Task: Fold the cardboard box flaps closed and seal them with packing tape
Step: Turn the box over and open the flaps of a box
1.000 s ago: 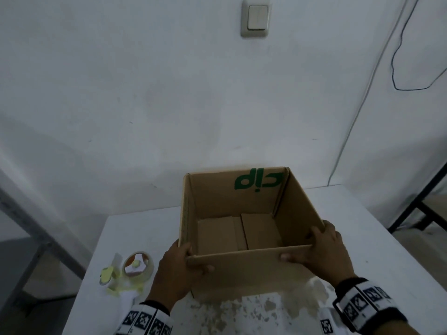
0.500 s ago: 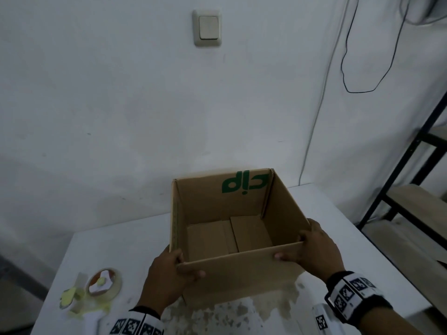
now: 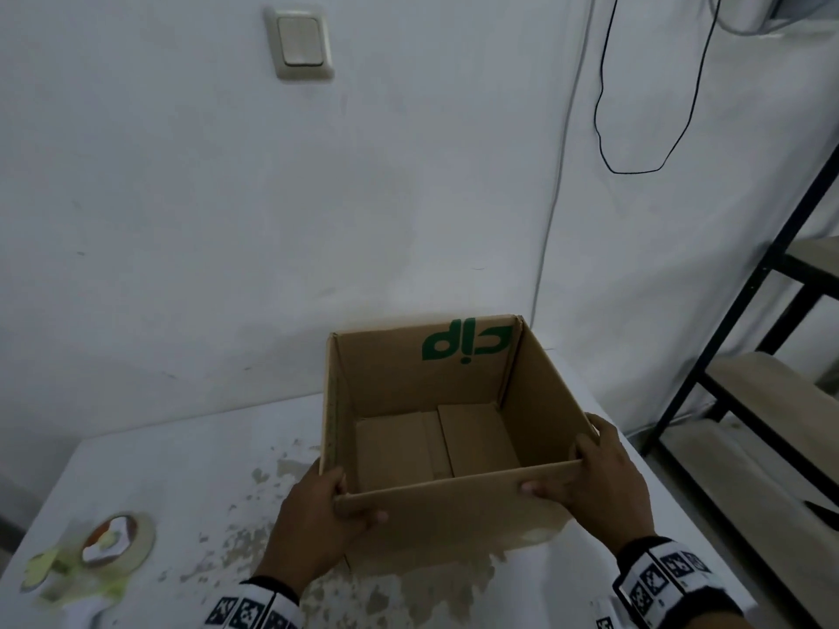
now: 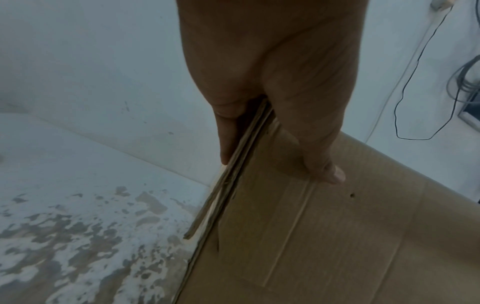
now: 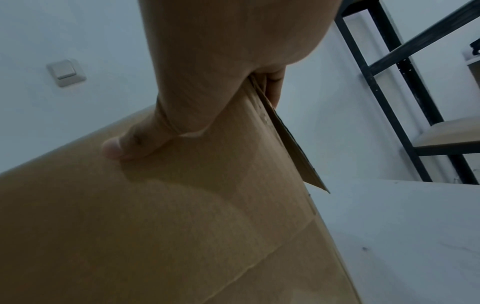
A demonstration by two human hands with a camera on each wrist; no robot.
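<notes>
Left hand and right hand each grip a near corner of the open box, probably to position it; tape waits at 8 o'clock.

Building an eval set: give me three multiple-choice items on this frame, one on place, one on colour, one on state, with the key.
1. Where is the tape roll relative to the box?
A. inside it
B. on the table to its left
C. on the shelf

2. What colour is the print inside the box?
A. green
B. red
C. black

3. The box top is:
A. taped
B. folded shut
C. open

Key: B, the roll lies on the table left of the left hand. A, green letters on the far wall. C, the bottom shows; the right hand holds the rim.
</notes>
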